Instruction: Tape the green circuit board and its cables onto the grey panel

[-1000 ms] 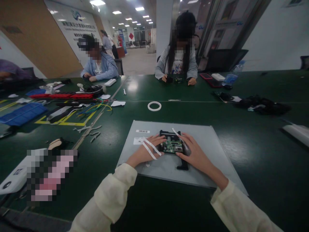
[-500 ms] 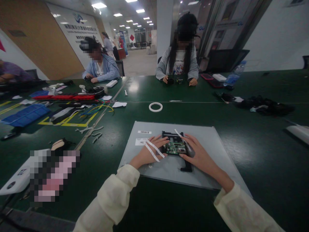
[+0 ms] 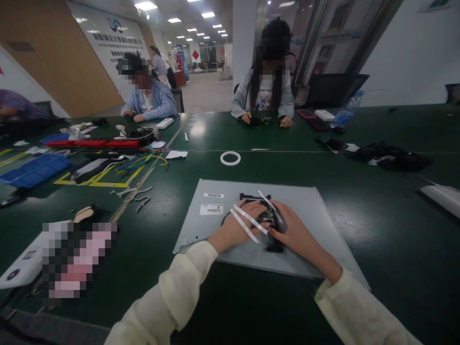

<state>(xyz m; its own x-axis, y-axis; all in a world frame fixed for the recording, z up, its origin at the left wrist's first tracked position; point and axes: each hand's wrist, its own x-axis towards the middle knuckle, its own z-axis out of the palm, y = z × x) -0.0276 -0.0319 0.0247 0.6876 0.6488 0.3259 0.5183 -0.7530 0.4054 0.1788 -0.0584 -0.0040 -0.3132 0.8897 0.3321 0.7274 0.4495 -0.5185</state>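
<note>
A flat grey panel (image 3: 212,242) with labels lies on the table in front of me. On it is a black plastic frame (image 3: 275,244) holding a green circuit board (image 3: 268,215), mostly covered by my hands. My left hand (image 3: 239,227) reaches across the board from the left, its fingers stretched and apart. Two white strips (image 3: 244,225) lie over the back of that hand. My right hand (image 3: 296,227) grips the frame's right side, thumb nearer me and fingers farther away. Another white strip (image 3: 268,201) crosses by its fingertips.
Beyond the panel lies a white tape ring (image 3: 230,158). Pliers (image 3: 131,191), a blue tray (image 3: 34,170) and coloured wires (image 3: 143,163) are to the left. A black bundle (image 3: 391,155) sits at the right. Two people sit across the table.
My left hand has moved right, from the board's left edge to over the board, carrying its white strips along. My right hand stays at the frame's right side.
</note>
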